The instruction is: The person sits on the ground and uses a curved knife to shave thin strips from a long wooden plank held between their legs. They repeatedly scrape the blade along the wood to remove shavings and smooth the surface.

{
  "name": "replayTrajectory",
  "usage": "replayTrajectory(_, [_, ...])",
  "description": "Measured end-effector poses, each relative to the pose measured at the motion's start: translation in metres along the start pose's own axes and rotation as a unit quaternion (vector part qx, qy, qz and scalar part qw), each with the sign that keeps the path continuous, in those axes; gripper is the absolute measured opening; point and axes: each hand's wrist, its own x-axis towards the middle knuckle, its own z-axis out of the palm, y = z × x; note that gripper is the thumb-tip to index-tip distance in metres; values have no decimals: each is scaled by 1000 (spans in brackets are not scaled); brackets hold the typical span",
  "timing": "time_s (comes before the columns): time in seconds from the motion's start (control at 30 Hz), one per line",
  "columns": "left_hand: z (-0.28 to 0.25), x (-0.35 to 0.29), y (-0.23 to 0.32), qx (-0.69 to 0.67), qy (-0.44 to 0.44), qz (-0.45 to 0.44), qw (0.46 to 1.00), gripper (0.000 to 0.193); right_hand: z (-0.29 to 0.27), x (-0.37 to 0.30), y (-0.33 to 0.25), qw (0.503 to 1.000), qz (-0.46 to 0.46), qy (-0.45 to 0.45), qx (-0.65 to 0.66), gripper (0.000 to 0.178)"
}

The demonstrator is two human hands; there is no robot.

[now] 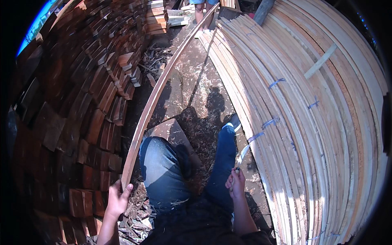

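Observation:
My left hand is closed round the near end of a long, narrow wooden strip. The strip runs forward and slants up to the right, its far end by a person's bare legs; whether that person holds it is out of sight. Closed too, my right hand grips a short handle by my right knee. From that fist a bright, narrow blade points up, looking like a knife; its exact kind is hard to make out. It is apart from the strip.
A tall stack of rough wood pieces walls the left side. Bundled long strips, tied with blue bands, lie along the right. Between my jeans-clad legs sits a wooden block. Shavings litter the ground.

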Motion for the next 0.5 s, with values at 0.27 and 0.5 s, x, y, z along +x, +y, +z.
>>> replayTrajectory(0.27, [-18,12,2,118,43,39,991,44,12,7,-4,999,-8,-31,-4,6])
replayTrajectory(0.5, [24,50,-65,65,-1,44,997,41,4,2,0,1000,1,-13,-29,7])
